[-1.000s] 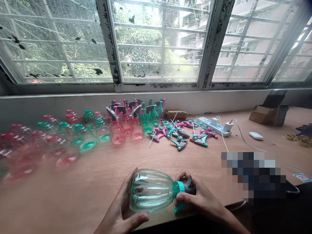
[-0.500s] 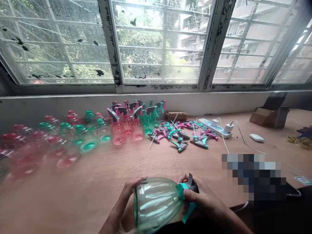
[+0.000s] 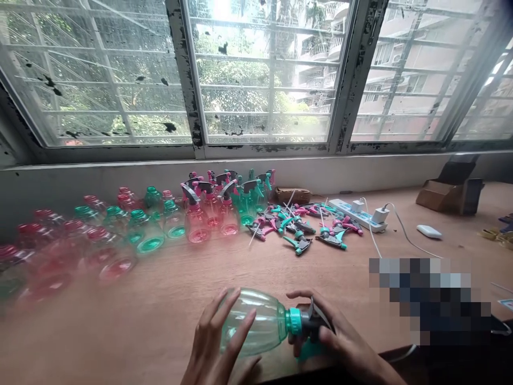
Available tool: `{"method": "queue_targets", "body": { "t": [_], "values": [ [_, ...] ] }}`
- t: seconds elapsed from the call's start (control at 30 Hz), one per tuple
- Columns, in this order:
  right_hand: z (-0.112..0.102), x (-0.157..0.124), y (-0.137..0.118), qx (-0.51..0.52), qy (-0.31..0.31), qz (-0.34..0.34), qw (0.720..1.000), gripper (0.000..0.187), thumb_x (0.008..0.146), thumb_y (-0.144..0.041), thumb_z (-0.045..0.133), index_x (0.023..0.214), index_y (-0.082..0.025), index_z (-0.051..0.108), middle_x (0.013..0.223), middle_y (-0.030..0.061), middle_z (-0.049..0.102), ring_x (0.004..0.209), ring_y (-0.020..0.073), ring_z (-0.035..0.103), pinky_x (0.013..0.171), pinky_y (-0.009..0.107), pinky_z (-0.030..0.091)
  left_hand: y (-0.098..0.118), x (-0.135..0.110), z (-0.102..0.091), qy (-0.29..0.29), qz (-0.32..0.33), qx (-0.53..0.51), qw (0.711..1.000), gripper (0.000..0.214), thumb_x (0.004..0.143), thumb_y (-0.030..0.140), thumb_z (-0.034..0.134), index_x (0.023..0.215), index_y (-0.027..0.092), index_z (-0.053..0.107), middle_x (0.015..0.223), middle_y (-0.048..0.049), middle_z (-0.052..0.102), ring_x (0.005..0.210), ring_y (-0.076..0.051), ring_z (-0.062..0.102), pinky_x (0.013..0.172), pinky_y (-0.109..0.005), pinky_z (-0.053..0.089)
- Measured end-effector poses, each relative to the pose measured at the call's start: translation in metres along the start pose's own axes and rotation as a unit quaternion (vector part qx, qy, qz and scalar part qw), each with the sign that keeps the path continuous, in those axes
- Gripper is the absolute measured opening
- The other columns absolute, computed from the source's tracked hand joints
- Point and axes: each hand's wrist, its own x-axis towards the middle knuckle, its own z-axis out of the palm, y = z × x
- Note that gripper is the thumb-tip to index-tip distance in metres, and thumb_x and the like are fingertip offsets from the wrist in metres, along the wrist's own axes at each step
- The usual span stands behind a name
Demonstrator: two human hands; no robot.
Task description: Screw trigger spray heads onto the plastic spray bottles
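A clear green spray bottle [image 3: 266, 323] lies on its side in front of me, its neck pointing right. My left hand [image 3: 218, 334] grips its base end, fingers spread over the body. On the neck sits a trigger spray head [image 3: 315, 323] with a teal collar and dark grey top. My right hand [image 3: 339, 329] is around that head, thumb and lower fingers on it and the index finger stretched above. Part of the teal nozzle side is hidden below the right hand. Beyond my hands lies a pile of loose pink and teal spray heads [image 3: 298, 224].
Several open pink and green bottles [image 3: 146, 232] stand at the left. Bottles fitted with spray heads [image 3: 198, 222] stand behind, near the wall. A power strip [image 3: 358, 214] with cables, a white case [image 3: 428, 231] and a cardboard box [image 3: 449, 195] are at the right.
The bottle has turned to a more level, sideways pose. My left fingers have shifted over its body, and my right hand has changed its hold on the spray head, with the index finger lifted.
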Motion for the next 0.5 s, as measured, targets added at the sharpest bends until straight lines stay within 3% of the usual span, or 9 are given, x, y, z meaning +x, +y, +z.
{"method": "queue_targets", "body": {
  "t": [0.1,0.17,0.27,0.37,0.43,0.5],
  "values": [
    [-0.003,-0.001,0.004,0.050,-0.027,-0.039,0.998,0.086,0.071,-0.086,0.054,0.129,-0.023,0.057,0.090,0.0093,0.077,0.086,0.0312,0.072,0.077,0.041,0.052,0.000,0.002,-0.003,-0.006,-0.028,-0.014,1.000,0.070,0.089,0.022,0.067,0.148,0.046,0.039,0.147,-0.0029,0.052,0.138,-0.035,0.042,0.113,-0.041,0.030],
    [-0.005,0.002,0.012,0.072,-0.020,-0.039,0.996,0.085,0.074,-0.089,0.041,0.126,-0.025,0.061,0.090,0.0095,0.079,0.089,0.0318,0.071,0.081,0.042,0.050,0.001,0.008,-0.009,-0.003,-0.069,-0.030,0.997,0.070,0.086,0.028,0.072,0.146,0.045,0.040,0.142,-0.0045,0.056,0.135,-0.036,0.047,0.112,-0.042,0.032],
    [-0.009,0.009,0.025,0.068,0.001,-0.024,0.997,0.078,0.084,-0.084,0.029,0.122,-0.026,0.064,0.090,0.0086,0.079,0.089,0.0311,0.071,0.087,0.047,0.047,-0.002,0.018,-0.021,-0.019,-0.206,-0.065,0.976,0.065,0.084,0.040,0.074,0.140,0.039,0.041,0.142,-0.0064,0.055,0.133,-0.036,0.051,0.111,-0.047,0.038],
    [-0.008,0.014,0.028,0.048,-0.004,-0.028,0.998,0.070,0.087,-0.079,0.034,0.121,-0.027,0.065,0.093,0.0082,0.075,0.088,0.0302,0.069,0.084,0.048,0.048,-0.015,0.030,-0.035,-0.052,-0.384,-0.086,0.918,0.072,0.079,0.058,0.070,0.137,0.032,0.037,0.139,-0.0104,0.059,0.125,-0.036,0.061,0.105,-0.052,0.047],
    [-0.005,0.013,0.020,0.021,-0.009,-0.027,0.999,0.061,0.091,-0.073,0.039,0.118,-0.027,0.067,0.098,0.0083,0.073,0.091,0.0291,0.066,0.085,0.046,0.049,-0.028,0.038,-0.047,-0.065,-0.427,-0.043,0.901,0.080,0.075,0.064,0.068,0.138,0.029,0.033,0.142,-0.0124,0.057,0.123,-0.035,0.064,0.104,-0.050,0.049],
    [0.000,0.010,0.006,-0.032,0.000,-0.002,0.999,0.052,0.095,-0.065,0.041,0.111,-0.025,0.070,0.101,0.0087,0.072,0.094,0.0282,0.065,0.090,0.045,0.047,-0.038,0.047,-0.058,-0.089,-0.426,0.064,0.898,0.076,0.082,0.065,0.059,0.141,0.026,0.030,0.142,-0.0152,0.058,0.128,-0.036,0.061,0.102,-0.051,0.050]
  ]
}}
